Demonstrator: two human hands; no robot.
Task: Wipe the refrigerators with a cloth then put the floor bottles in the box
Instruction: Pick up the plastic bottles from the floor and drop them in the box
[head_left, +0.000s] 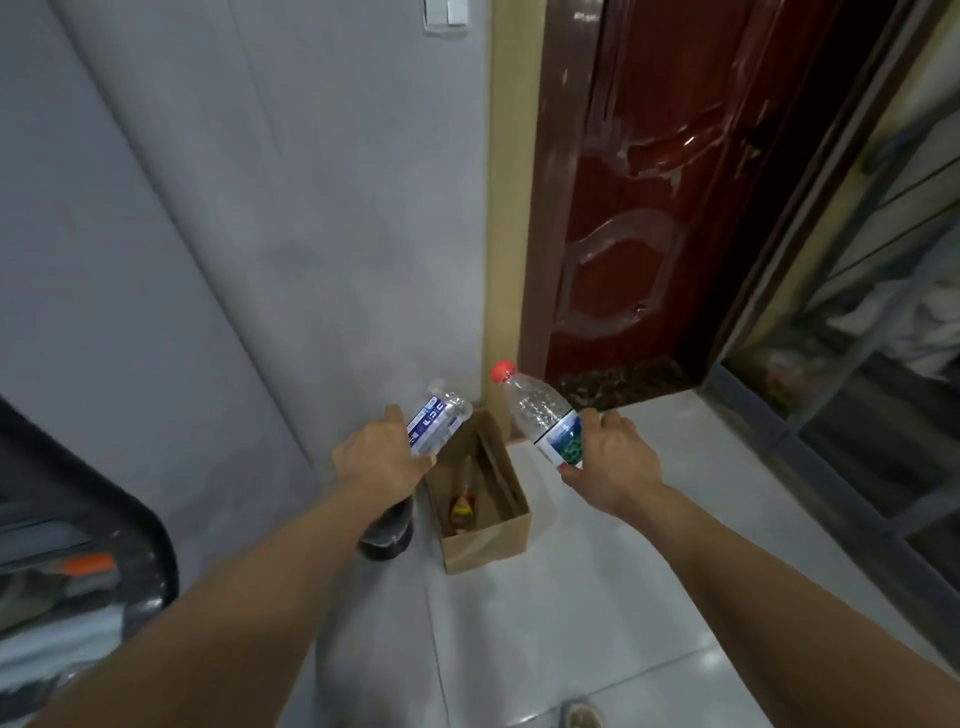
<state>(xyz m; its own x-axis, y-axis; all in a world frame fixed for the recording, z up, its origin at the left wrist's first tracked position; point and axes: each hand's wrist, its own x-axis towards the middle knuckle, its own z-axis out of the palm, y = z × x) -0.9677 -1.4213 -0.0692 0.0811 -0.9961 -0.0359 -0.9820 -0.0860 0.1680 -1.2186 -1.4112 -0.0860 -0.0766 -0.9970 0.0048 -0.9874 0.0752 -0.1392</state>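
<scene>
Above the cardboard box (485, 540), left hand (382, 460) grip around blue-labelled bottle (436, 423), right hand (613, 460) around red-capped bottle (540, 413).

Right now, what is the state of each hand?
Left hand: closed on the blue-label bottle.
Right hand: closed on the red-cap bottle.

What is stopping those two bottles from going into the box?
Nothing visible. The left hand holds the blue-label bottle and the right hand holds the red-cap bottle, both above the open box; one small bottle lies inside, leaving room.
</scene>
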